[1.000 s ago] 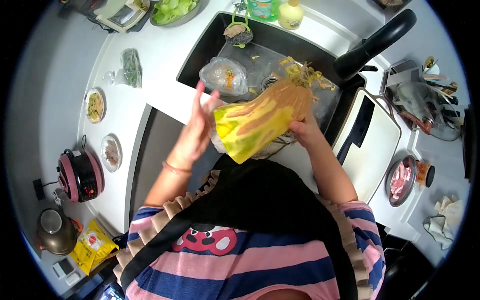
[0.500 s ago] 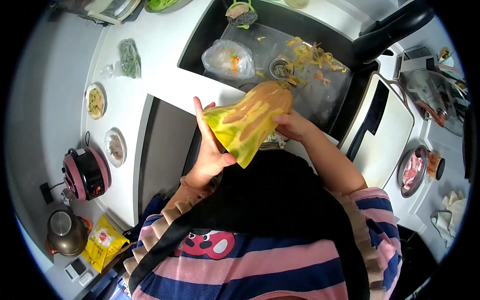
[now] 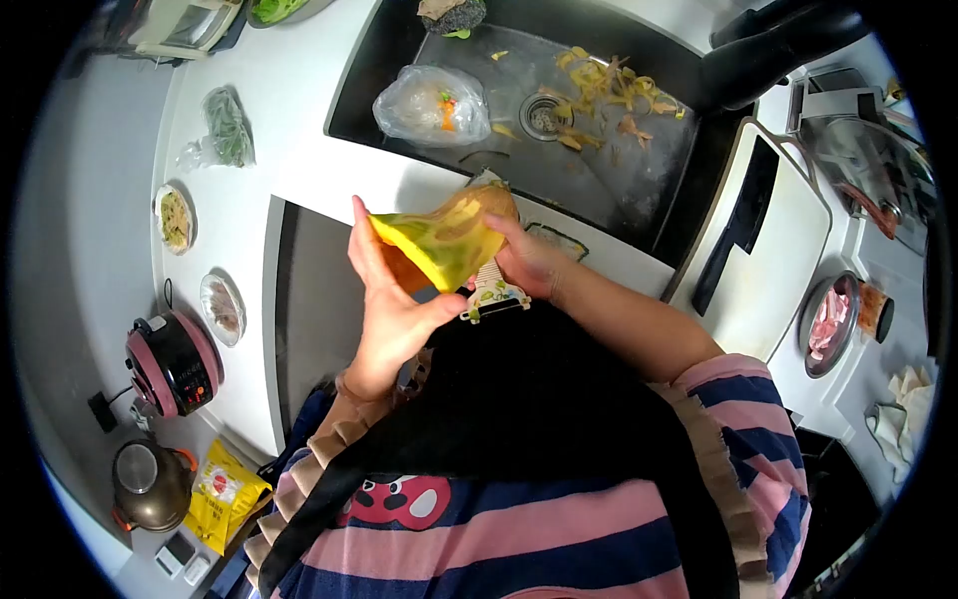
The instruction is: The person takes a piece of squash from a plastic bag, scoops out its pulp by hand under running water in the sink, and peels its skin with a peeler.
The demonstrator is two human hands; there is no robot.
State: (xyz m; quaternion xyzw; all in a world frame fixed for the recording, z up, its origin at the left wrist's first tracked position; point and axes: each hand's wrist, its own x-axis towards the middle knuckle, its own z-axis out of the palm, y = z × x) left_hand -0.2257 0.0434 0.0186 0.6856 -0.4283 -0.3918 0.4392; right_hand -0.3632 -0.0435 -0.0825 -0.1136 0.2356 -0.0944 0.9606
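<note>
A partly peeled butternut squash (image 3: 454, 238), with yellow-green and tan patches, is in my two hands above the counter's front edge. My left hand (image 3: 377, 295) is around its wide cut end, fingers at the far side and thumb at the near corner. A strip of orange interior shows on that side, facing the left palm. My right hand (image 3: 526, 258) grips the narrower end, its thumb on top and the other fingers largely hidden. Just below the squash, a patterned cloth or mat (image 3: 491, 299) is partly visible by the black apron (image 3: 529, 389).
The dark sink (image 3: 619, 180) holds peelings (image 3: 609, 85) near the drain and a clear plastic bag (image 3: 432, 106). On the right lie a white cutting board (image 3: 783, 240) with a black-sheathed knife (image 3: 736, 225), and a bowl of meat (image 3: 828, 324). A rice cooker (image 3: 172, 361) stands left.
The squash has moved left and closer to my body, turning so its orange cut side shows. Both hands moved with it, and the camera view shifted slightly.
</note>
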